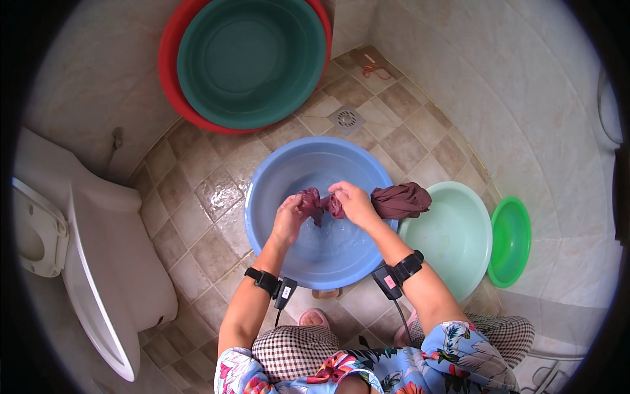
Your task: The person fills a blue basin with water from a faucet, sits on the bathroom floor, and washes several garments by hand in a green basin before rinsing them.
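Observation:
A dark maroon cloth point(401, 200) stretches between my two hands over a round blue basin point(264, 184) with shallow water in it. My left hand point(289, 218) is closed on one wet, bunched end above the basin's left half. Just right of the middle, my right hand point(354, 205) grips the cloth farther along, its fingers wrapped round it. Between the hands the cloth looks bunched and creased. Beyond my right hand a thicker bundle lies over the basin's right rim. Both forearms wear black straps with small boxes and cables.
A pale green basin point(453, 230) touches the blue one's right side, with a bright green basin point(510, 243) leaning beside it. At the far wall, a dark green basin point(252, 59) rests in a red one point(169, 72). A toilet point(121, 249) stands left; a floor drain point(346, 119) lies beyond.

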`<action>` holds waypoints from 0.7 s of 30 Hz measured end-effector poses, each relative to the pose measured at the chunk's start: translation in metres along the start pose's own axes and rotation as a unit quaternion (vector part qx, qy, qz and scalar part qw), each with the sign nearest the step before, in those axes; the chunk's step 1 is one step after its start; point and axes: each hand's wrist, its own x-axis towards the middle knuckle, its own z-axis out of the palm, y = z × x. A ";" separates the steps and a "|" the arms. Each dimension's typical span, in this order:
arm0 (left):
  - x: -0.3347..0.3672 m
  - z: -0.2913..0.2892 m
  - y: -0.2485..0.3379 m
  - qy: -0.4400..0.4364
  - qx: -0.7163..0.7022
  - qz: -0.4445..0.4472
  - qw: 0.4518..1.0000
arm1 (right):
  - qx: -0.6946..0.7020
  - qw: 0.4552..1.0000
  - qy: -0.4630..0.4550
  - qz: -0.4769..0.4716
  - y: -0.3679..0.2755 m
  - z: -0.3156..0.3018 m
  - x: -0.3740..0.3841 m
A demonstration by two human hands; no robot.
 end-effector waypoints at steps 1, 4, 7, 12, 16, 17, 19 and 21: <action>-0.001 0.004 0.002 -0.008 -0.011 0.009 1.000 | 0.079 0.997 -0.009 -0.004 0.004 -0.001 0.002; 0.006 -0.015 -0.005 0.041 -0.032 0.000 0.999 | 0.262 0.963 -0.070 0.009 -0.013 -0.004 0.000; 0.002 -0.010 -0.008 0.068 -0.030 -0.091 0.993 | 0.394 0.913 -0.104 0.021 -0.027 -0.010 -0.006; 0.004 -0.015 -0.021 0.062 -0.032 -0.100 0.992 | 0.373 0.923 -0.091 -0.026 -0.044 -0.013 -0.010; 0.001 -0.012 -0.011 0.074 -0.143 -0.065 0.985 | 0.213 0.975 -0.048 -0.030 -0.020 -0.013 -0.004; -0.002 -0.010 -0.007 0.083 -0.176 -0.058 0.979 | 0.157 0.986 -0.040 -0.030 -0.016 -0.007 -0.002; 0.006 -0.030 -0.010 0.052 -0.232 -0.041 0.970 | 0.047 0.999 0.002 -0.026 -0.006 0.002 -0.003; 0.011 -0.044 -0.008 -0.054 -0.291 -0.067 0.953 | -0.008 0.999 0.046 -0.005 0.011 0.015 -0.001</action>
